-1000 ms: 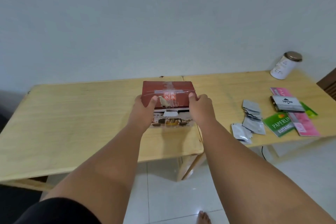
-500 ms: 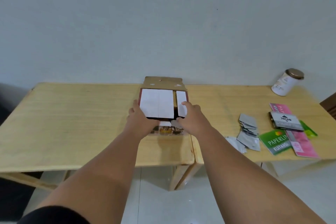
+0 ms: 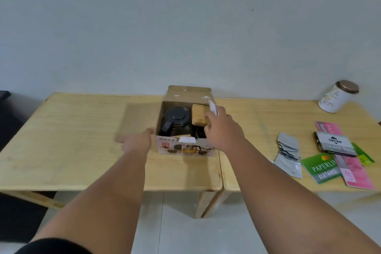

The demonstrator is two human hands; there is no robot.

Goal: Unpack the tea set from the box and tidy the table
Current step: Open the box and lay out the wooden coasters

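Reading labels first: box (image 3: pixel 183 148) front, between the two grips, carries Chinese print too small to read, plus pictures of a teapot and cups. Well right of the right grip (image 3: pixel 223 130): green booklet (image 3: pixel 319 168) marked "PAPERLIN…" and "KUITANSI". Beyond it, a small grey carton (image 3: pixel 334 143) marked "JOYKO" lies on a pink booklet (image 3: pixel 354 173) whose print is only partly legible. Grey sachets (image 3: pixel 288 153) are piled between the right grip and the green booklet. White tin (image 3: pixel 336 98) with bronze lid sits tilted, far right and beyond; its writing is unreadable.

Box sits open on the tabletop (image 3: pixel 72 140), back flap up. Right grip is over the box's right edge, fingers pinching the white-faced side flap (image 3: pixel 212 107). Left grip (image 3: pixel 137 143) is at the box's left side by the opened left flap (image 3: pixel 134 121). Heavy motion blur there, so can't tell if it's clenched or released. Just left of the right grip, inside the box: glass teapot (image 3: pixel 176 119) with black lid and handle. A tan flat piece (image 3: pixel 199 114) sits right next to the right fingers. Right forearm covers the box's front right corner.
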